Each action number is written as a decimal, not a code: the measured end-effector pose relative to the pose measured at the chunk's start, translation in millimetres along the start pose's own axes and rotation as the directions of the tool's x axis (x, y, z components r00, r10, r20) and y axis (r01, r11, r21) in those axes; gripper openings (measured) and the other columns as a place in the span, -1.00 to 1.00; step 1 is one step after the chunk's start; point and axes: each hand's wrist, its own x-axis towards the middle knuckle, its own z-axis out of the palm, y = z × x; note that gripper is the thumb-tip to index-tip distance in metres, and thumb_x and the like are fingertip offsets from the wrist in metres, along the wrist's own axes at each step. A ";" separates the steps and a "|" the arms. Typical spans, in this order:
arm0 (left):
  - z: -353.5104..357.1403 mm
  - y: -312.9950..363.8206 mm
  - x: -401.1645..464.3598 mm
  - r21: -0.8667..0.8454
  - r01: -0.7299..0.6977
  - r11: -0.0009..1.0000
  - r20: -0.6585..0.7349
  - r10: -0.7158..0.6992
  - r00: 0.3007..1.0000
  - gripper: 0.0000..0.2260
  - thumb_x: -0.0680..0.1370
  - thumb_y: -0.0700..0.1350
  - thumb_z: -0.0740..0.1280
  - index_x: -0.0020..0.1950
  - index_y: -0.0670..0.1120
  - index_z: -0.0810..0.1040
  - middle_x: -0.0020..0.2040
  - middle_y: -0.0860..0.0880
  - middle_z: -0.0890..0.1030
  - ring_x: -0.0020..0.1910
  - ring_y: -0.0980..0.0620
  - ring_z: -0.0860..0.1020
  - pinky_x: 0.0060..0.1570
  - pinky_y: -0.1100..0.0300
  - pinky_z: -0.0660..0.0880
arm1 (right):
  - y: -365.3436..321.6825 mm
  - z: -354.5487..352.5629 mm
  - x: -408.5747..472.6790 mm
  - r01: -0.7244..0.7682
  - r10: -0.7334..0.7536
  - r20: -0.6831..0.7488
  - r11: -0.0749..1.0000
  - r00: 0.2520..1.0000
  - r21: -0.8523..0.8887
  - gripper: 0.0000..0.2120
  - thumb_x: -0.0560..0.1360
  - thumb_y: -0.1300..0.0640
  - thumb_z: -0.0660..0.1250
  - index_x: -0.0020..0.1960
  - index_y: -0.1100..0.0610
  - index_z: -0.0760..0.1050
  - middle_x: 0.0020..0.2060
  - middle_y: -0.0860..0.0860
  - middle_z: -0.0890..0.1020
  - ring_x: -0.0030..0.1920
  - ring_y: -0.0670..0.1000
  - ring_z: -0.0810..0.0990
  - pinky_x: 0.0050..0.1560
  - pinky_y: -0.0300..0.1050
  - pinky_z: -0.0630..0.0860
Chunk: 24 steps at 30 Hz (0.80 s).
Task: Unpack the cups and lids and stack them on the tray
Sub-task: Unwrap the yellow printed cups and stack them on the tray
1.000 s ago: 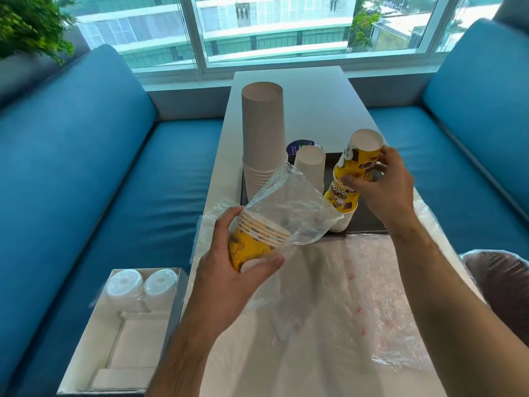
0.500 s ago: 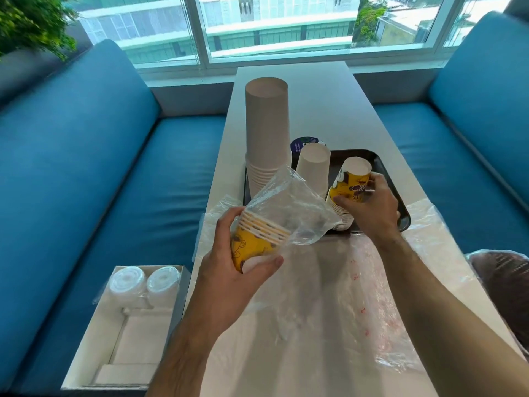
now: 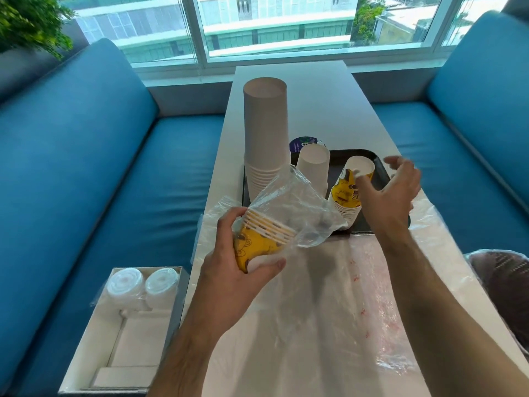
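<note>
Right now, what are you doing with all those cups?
A person is unpacking paper cups onto a black tray. The left hand grips a stack of yellow cups half inside a clear plastic bag. The right hand is open beside another yellow stack standing upside down on the tray, next to a tall stack of plain cups. Wrapped lids wait in a box on the seat.

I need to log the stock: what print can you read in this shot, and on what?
Nothing reads clearly.
Yellow cups on the tray: dark lettering, too blurred to read.
Bagged yellow cups in the left hand: cartoon print, no legible words.
Purple lid: small text, too small.
Plastic sheet: red marks, illegible.
</note>
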 end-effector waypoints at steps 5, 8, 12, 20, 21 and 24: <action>3.0 0.0 2.3 0.062 -0.008 0.998 0.029 0.006 1.000 -0.28 0.26 0.29 0.45 0.24 0.56 0.06 0.13 0.41 0.38 0.06 0.23 0.56 -0.10 0.40 0.58 | -47.3 -31.4 -3.5 0.125 -0.191 0.288 0.965 0.938 0.231 -0.83 0.53 0.25 0.38 -0.04 -0.02 0.62 -0.13 -0.13 0.68 -0.15 -0.21 0.60 -0.04 -0.17 0.59; 5.8 0.5 3.1 0.093 -0.013 0.996 0.044 0.009 0.999 -0.26 0.26 0.31 0.45 0.27 0.54 0.06 0.15 0.40 0.39 0.07 0.24 0.55 -0.08 0.39 0.56 | -65.6 -42.2 -12.3 0.161 -0.289 0.616 0.953 0.733 0.255 -0.80 0.55 0.27 0.39 -0.04 -0.01 0.69 -0.16 -0.15 0.70 -0.14 -0.16 0.64 -0.04 -0.29 0.57; 7.3 -0.8 4.0 0.144 -0.005 0.989 0.054 -0.002 0.999 -0.23 0.26 0.32 0.44 0.31 0.49 0.05 0.16 0.32 0.40 0.06 0.25 0.54 -0.05 0.37 0.52 | -72.6 -39.8 -19.3 0.191 -0.296 0.839 0.954 0.456 0.233 -0.84 0.54 0.18 0.43 0.08 0.01 0.70 -0.10 -0.15 0.74 -0.04 -0.04 0.71 0.06 -0.17 0.64; 9.4 -2.4 4.0 0.270 -0.003 0.963 0.047 -0.010 0.999 -0.21 0.38 0.26 0.49 0.40 0.43 0.01 0.25 0.18 0.44 0.13 0.07 0.56 0.17 0.01 0.60 | -80.8 -35.1 -35.9 0.138 -0.287 0.915 0.956 0.284 0.257 -0.75 0.40 -0.19 0.48 -0.08 -0.04 0.60 -0.29 -0.24 0.67 -0.06 -0.21 0.67 0.05 -0.42 0.55; 9.5 -2.0 4.3 0.279 -0.001 0.960 0.048 -0.013 0.999 -0.22 0.38 0.27 0.48 0.39 0.43 0.00 0.24 0.19 0.42 0.15 0.07 0.56 0.19 -0.01 0.59 | -81.0 -34.7 -36.5 0.162 -0.269 0.922 0.959 0.278 0.231 -0.84 0.45 -0.09 0.48 -0.10 -0.06 0.54 -0.30 -0.28 0.60 -0.10 -0.27 0.65 -0.04 -0.51 0.48; 8.6 -1.3 4.1 0.297 0.007 0.955 0.052 -0.023 0.998 -0.23 0.39 0.27 0.47 0.36 0.46 -0.03 0.22 0.21 0.38 0.16 0.07 0.55 0.21 0.00 0.58 | -81.6 -34.9 -37.9 0.183 -0.280 0.919 0.954 0.277 0.236 -0.87 0.37 -0.08 0.39 -0.12 -0.12 0.48 -0.34 -0.35 0.59 -0.20 -0.45 0.57 -0.02 -0.51 0.48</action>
